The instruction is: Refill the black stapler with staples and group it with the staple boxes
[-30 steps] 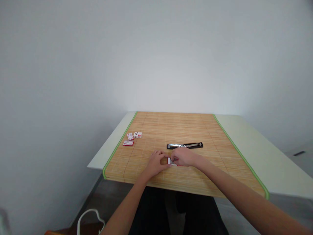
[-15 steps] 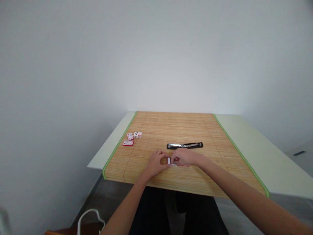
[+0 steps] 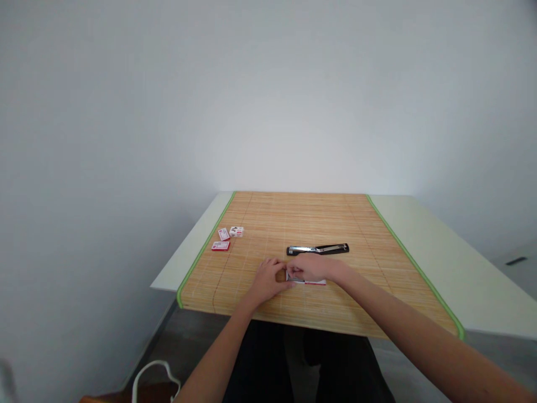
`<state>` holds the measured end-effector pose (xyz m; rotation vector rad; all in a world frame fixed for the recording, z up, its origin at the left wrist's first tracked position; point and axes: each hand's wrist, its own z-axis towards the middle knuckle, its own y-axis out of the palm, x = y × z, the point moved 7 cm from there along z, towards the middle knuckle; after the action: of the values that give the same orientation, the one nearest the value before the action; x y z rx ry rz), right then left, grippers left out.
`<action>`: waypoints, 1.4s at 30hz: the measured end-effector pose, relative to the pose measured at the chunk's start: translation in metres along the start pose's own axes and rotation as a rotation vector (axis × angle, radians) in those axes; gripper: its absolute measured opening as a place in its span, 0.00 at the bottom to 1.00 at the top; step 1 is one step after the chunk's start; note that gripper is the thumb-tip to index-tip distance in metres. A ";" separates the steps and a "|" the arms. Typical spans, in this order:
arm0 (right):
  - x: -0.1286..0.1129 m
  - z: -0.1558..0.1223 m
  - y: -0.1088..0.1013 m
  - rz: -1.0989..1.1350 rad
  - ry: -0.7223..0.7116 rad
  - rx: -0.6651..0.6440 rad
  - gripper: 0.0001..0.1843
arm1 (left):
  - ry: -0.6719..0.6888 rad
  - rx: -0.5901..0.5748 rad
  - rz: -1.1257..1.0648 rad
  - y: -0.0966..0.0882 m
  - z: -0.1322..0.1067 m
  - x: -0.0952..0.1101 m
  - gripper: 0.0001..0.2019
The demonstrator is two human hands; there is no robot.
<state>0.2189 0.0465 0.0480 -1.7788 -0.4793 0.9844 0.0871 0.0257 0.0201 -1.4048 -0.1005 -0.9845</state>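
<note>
My left hand (image 3: 267, 279) and my right hand (image 3: 312, 267) meet near the front of a bamboo mat (image 3: 310, 221). Between them they pinch a small red and white box (image 3: 308, 281) that rests on the mat, with fingers curled on both sides of it. What is inside the box is too small to make out. A long black and silver stapler (image 3: 318, 249) lies open and flat just beyond my right hand, apart from it.
Three small red and white boxes (image 3: 227, 238) lie near the mat's left green edge. The mat covers a pale table (image 3: 444, 252) set against a white wall. A white cord (image 3: 153, 375) is on the floor at lower left.
My right hand has shifted slightly over the small box, and more of the box now shows to the right of my fingers. My left hand has stayed put.
</note>
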 end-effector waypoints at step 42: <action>0.037 -0.039 -0.046 -0.043 0.352 0.506 0.13 | -0.020 0.077 -0.136 -0.003 0.010 -0.011 0.23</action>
<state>0.2777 0.0694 0.0812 -1.4290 -0.0364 0.6659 0.0832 0.0398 0.0178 -1.3511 -0.2488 -1.0676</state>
